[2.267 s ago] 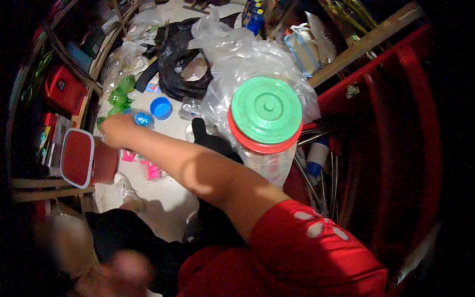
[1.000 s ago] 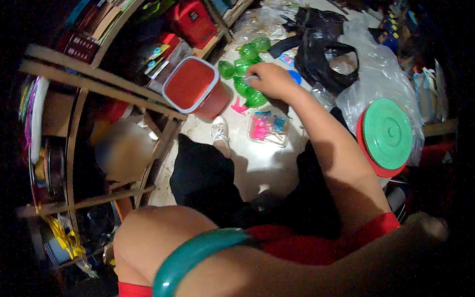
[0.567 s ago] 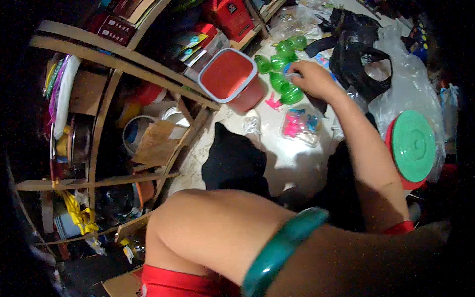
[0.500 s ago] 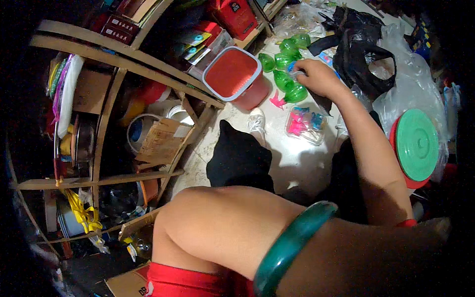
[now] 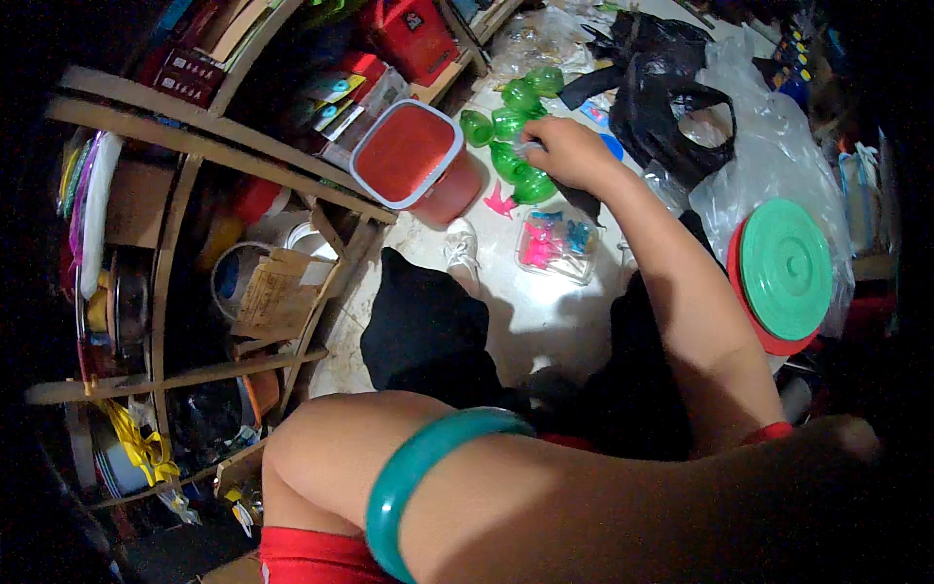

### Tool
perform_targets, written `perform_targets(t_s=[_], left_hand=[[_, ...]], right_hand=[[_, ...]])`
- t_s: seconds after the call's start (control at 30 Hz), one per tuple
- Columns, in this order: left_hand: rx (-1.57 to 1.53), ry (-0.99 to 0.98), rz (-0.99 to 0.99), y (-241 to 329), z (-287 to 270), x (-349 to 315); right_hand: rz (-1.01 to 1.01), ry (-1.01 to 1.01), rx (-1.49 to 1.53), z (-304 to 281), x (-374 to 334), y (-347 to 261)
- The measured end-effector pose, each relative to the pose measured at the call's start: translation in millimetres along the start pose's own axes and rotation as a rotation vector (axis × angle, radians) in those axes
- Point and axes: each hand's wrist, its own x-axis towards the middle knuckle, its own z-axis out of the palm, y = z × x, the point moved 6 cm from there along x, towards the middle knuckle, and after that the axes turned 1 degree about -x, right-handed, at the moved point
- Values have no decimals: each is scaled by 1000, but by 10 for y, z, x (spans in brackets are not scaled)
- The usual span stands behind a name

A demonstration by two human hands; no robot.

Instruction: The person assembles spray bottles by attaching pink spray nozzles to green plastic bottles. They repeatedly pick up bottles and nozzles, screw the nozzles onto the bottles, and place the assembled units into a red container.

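Out over the floor, my right hand (image 5: 564, 151) is closed in a pinch at the edge of several rounded, translucent green plastic pieces (image 5: 531, 185). A small whitish thing (image 5: 530, 146) shows at the fingertips, too small to name. Folded across the foreground is my left forearm (image 5: 603, 487), with a green bangle (image 5: 389, 496) around it. It runs into shadow at the right, where the fingers of my left hand cannot be made out. Near the green pieces lie a pink star-like piece (image 5: 499, 200) and a clear tray (image 5: 556, 263) of pink and blue pieces.
A red bucket with a pale rim (image 5: 457, 180) stands beside wooden shelving (image 5: 175, 263) packed with goods on the left. Black plastic bags (image 5: 671, 107) and clear plastic sheeting (image 5: 778, 165) lie at the right. A round green lid (image 5: 786, 268) sits nearer, over something red.
The whole view has shifted, so floor items appear farther left. The bangle appears closer to my left elbow. Blue seen at my right fingertips no longer shows; that hand stays by the green pieces.
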Motion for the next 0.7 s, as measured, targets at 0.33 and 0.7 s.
perform_targets(t_s=[0.33,0.7], left_hand=[[-20,-8,14,-53,43,-7],[-34,-9,29,-63,89,3]], right_hand=[[-2,-27,-17,-30,-23,-16],[-36,11,-52,-18,-1,2]])
